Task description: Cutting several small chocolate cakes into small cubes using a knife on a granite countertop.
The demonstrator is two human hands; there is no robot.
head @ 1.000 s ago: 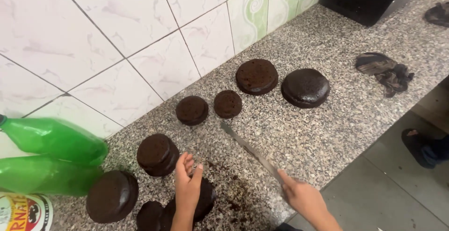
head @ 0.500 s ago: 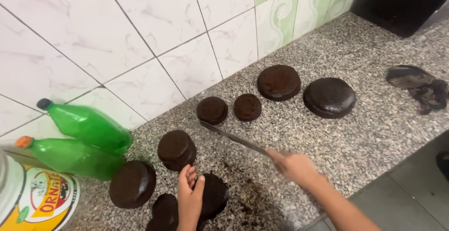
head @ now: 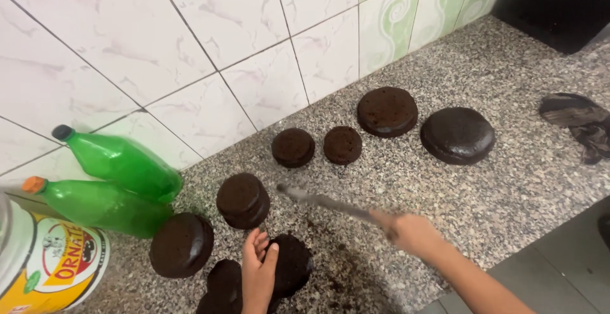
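While left hand [head: 257,279] rests flat on dark cake [head: 291,264], right hand [head: 410,232] grip clamps knife [head: 324,201], blade above-right of cake.

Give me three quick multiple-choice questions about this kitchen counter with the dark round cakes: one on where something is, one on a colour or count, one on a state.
1. Where do the two green bottles lie?
A. At the left, against the tiled wall
B. At the right, by the dark cloth
C. In the middle, between the cakes

2. What colour is the cap of the nearer bottle?
A. Black
B. Orange
C. White

3. What is the right hand doing?
A. Lying flat on the counter
B. Gripping a knife
C. Holding a bottle

Answers:
1. A: both bottles lie on their sides at the left, by the wall tiles.
2. B: its cap is orange; the farther bottle's is dark.
3. B: its fingers close round the handle, and the knife blade points toward the stacked cake, while the left hand rests on the nearest cake.
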